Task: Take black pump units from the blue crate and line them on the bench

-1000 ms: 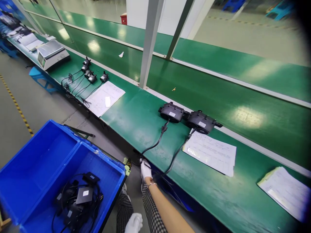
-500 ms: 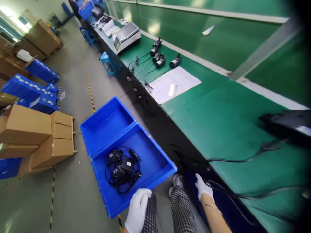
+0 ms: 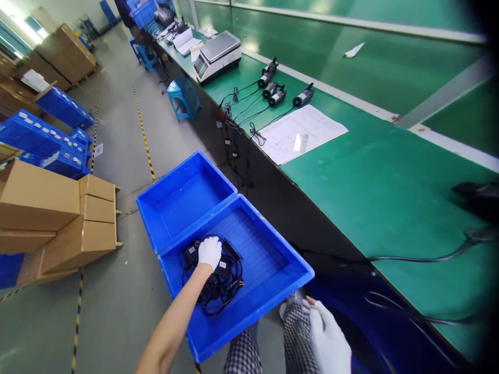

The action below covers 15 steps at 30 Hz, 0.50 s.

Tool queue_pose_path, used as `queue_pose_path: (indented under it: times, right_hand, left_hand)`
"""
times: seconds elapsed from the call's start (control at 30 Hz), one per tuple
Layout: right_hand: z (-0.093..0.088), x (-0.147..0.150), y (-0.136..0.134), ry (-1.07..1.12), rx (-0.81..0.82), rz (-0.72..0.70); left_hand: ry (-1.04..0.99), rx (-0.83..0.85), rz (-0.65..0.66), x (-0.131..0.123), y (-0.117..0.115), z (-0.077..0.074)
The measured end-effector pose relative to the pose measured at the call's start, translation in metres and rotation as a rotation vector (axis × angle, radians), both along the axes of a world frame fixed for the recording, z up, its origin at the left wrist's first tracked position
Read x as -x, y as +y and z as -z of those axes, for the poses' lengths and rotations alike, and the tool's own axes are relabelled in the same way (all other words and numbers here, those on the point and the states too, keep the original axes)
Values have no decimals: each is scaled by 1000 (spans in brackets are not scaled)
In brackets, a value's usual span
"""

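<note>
My left hand [image 3: 209, 252], in a white glove, reaches down into an open blue bin [image 3: 273, 306] on the floor. It closes over one of the black devices [image 3: 224, 278] that lie there in a tangle of black cables. My right hand [image 3: 327, 337], also gloved, rests with its fingers spread on my checked trouser leg, near the edge of the green bench [image 3: 370, 192]. It holds nothing. The bin's hinged lid [image 3: 183, 192] lies open beside it.
On the bench lie a paper sheet [image 3: 302, 132], several small black cylindrical units [image 3: 278, 93] with cables, a weighing scale [image 3: 216, 54] and a larger black device [image 3: 479, 197] whose cable [image 3: 421, 258] trails over the edge. A blue stool [image 3: 183, 96], cardboard boxes [image 3: 47, 213] and blue crates stand on the floor.
My view swung left from the bench to the floor. My left hand went from my lap into the bin onto the black devices. My right hand left the cables and dropped to my leg.
</note>
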State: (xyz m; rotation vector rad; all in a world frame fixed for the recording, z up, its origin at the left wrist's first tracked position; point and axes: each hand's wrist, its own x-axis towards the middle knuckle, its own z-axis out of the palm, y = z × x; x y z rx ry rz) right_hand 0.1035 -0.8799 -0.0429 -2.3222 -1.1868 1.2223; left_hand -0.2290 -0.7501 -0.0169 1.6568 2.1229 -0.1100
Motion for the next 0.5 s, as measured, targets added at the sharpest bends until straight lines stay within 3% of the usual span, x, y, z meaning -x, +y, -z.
queue_pose_path:
  times: [0.07, 0.13, 0.23, 0.37, 0.5]
  right_hand:
    - [-19, 27, 10, 34, -66, -207]
    - [-32, 59, 28, 53, -20, -545]
    - [-32, 106, 62, 67, 78, -744]
    - [-5, 155, 93, 52, 270, -792]
    - [29, 177, 105, 58, 447, -648]
  left_hand:
    - [35, -34, -88, 10, -1, -6]
    - [69, -66, -200, 24, -18, -14]
    - [87, -25, -344, 43, -61, -21]
    - [58, 103, -404, 52, -117, -18]
    - [-91, 107, -527, 53, -135, -6]
